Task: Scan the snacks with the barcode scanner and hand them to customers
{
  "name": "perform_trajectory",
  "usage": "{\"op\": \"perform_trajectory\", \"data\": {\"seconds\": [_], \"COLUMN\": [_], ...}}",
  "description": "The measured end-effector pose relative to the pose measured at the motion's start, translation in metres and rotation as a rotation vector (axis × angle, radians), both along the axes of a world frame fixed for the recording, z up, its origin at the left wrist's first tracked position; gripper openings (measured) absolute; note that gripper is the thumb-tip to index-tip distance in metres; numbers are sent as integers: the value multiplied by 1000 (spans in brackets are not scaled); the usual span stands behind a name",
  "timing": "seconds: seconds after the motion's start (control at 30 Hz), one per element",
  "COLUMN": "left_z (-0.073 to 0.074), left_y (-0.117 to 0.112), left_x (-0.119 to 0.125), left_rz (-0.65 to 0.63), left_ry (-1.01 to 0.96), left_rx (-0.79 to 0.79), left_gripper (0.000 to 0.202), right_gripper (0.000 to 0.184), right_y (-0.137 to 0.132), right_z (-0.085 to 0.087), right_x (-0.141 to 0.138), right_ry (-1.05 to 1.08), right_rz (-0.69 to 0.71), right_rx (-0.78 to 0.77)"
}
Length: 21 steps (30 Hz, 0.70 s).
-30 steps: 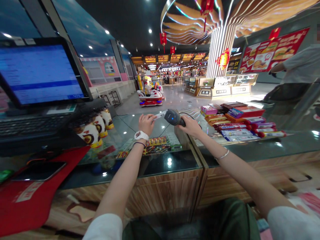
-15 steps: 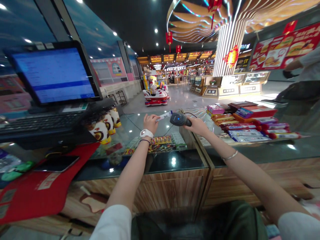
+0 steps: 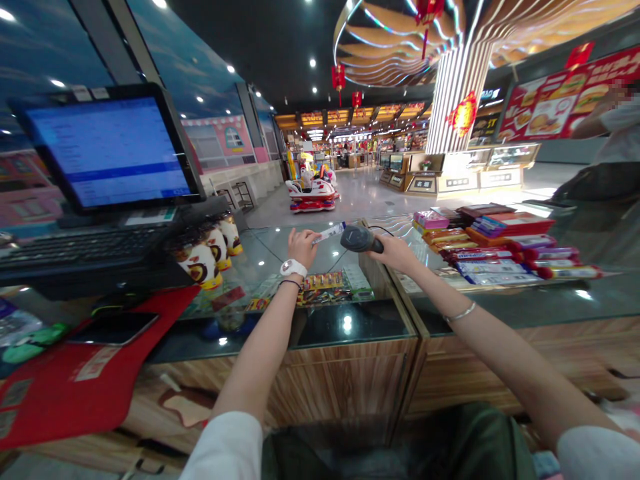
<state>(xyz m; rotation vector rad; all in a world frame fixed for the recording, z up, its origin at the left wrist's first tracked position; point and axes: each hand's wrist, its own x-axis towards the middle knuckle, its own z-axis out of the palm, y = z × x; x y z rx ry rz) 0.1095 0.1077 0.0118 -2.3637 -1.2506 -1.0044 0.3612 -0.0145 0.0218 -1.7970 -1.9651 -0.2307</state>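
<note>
My left hand (image 3: 303, 247) pinches a small white-and-blue packet (image 3: 329, 233) by one end, above the glass counter top (image 3: 265, 257). My right hand (image 3: 397, 253) grips a black corded barcode scanner (image 3: 360, 239), its head pointing at the packet from a short distance. A white wristwatch (image 3: 293, 269) sits on my left wrist, and a thin bracelet (image 3: 460, 313) circles my right. Printed product cards (image 3: 325, 288) lie under the glass below my hands.
A till monitor (image 3: 107, 150) and keyboard (image 3: 80, 247) stand at left, beside several snack cups (image 3: 203, 263). A phone (image 3: 114, 328) lies on a red mat (image 3: 75, 380). Stacked candy bars (image 3: 500, 267) fill the right counter. A person (image 3: 617, 140) stands at far right.
Over the last second the view has swung slightly left and the scene has shifted right in frame. Both hands hold the same things, and the person at right now has an arm raised.
</note>
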Motion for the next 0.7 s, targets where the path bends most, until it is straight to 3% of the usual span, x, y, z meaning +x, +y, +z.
{"op": "perform_trajectory", "data": {"seconds": [0.33,0.53,0.7], "left_z": [2,3,2], "left_y": [-3,-6,-8], "left_x": [3,6,8], "left_rz": [-18,-35,-56], "left_ry": [-2,2,4], "left_rx": [1,13,27], "left_gripper": [27,28,28], "right_gripper": [48,58,54], "right_y": [1,12,23], "right_z": [-2,-11,-20], "right_x": [4,19,31], "right_ry": [12,-5,-23], "right_rz": [58,233,297], "right_rx": [-26,-51,-100]}}
